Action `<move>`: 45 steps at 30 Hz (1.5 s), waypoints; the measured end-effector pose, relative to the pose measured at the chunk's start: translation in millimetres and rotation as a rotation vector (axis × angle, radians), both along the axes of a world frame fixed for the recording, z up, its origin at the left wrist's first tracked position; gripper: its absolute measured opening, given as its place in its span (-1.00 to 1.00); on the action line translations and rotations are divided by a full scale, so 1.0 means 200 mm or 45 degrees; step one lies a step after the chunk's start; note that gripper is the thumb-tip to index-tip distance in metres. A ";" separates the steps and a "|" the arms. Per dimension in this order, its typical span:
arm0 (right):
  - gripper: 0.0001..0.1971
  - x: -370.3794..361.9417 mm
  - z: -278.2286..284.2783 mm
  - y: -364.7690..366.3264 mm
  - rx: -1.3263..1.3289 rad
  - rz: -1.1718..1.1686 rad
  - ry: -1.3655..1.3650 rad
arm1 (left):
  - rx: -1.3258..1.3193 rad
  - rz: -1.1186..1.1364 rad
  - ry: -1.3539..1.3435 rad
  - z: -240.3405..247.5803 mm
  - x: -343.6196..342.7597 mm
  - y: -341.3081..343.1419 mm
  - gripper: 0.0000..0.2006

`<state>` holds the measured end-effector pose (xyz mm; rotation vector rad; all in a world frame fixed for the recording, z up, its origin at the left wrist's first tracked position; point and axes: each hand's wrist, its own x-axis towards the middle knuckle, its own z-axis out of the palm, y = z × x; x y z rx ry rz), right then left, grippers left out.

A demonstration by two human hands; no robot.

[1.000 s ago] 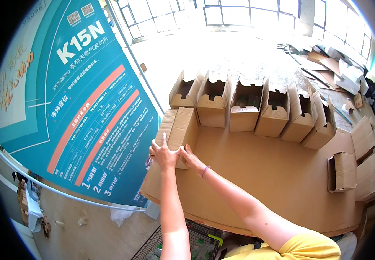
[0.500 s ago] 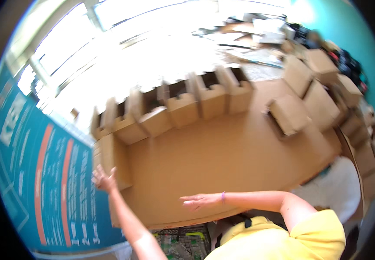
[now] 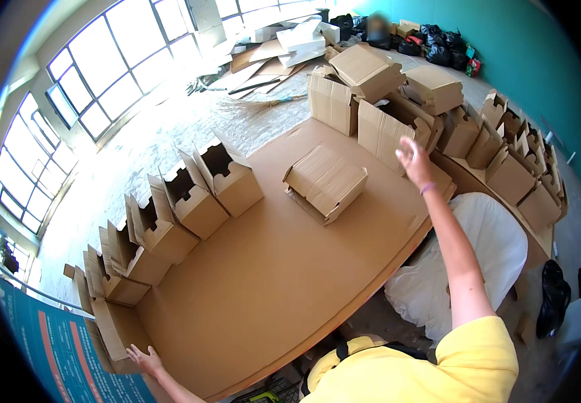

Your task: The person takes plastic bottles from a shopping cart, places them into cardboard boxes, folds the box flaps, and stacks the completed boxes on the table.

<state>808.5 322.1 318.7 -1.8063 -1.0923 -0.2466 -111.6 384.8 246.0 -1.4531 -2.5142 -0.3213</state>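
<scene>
My left hand [image 3: 144, 361], fingers spread and holding nothing, is at the near end of an open cardboard box [image 3: 124, 329]; whether it touches the box I cannot tell. From there a row of open-topped cardboard boxes [image 3: 200, 201] runs along the far left edge of the cardboard-covered table [image 3: 250, 289]. My right hand [image 3: 413, 160] reaches out in front of a standing brown box [image 3: 378, 134] in the pile at the table's far right end. Its fingers are apart and slightly bent, with nothing in them. Between the row and the pile, one carton [image 3: 327, 181] lies on its side.
More cartons [image 3: 515, 174] stand packed together at the right. A whitish sack [image 3: 472, 248] bulges beside the table's right edge. Flattened cardboard and white pieces [image 3: 284, 50] heap up beyond, near black bags [image 3: 438, 43]. A teal printed panel [image 3: 42, 336] stands at the left.
The view has swung to the right. My right hand has gone from above the table's near side out to the pile of boxes. My left hand stays near the end box.
</scene>
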 end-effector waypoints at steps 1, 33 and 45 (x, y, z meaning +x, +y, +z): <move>-0.46 0.06 0.09 0.08 -0.054 -0.044 -0.177 | 0.018 -0.017 -0.045 -0.03 0.01 -0.03 -0.28; -0.85 -1.19 0.34 -0.79 -0.795 1.362 0.119 | 0.385 -0.317 -0.751 -0.11 0.30 -0.82 -0.75; -0.65 -2.21 0.26 -0.36 -0.724 1.950 -0.451 | 0.448 0.079 -0.670 -0.06 0.17 -1.50 -0.78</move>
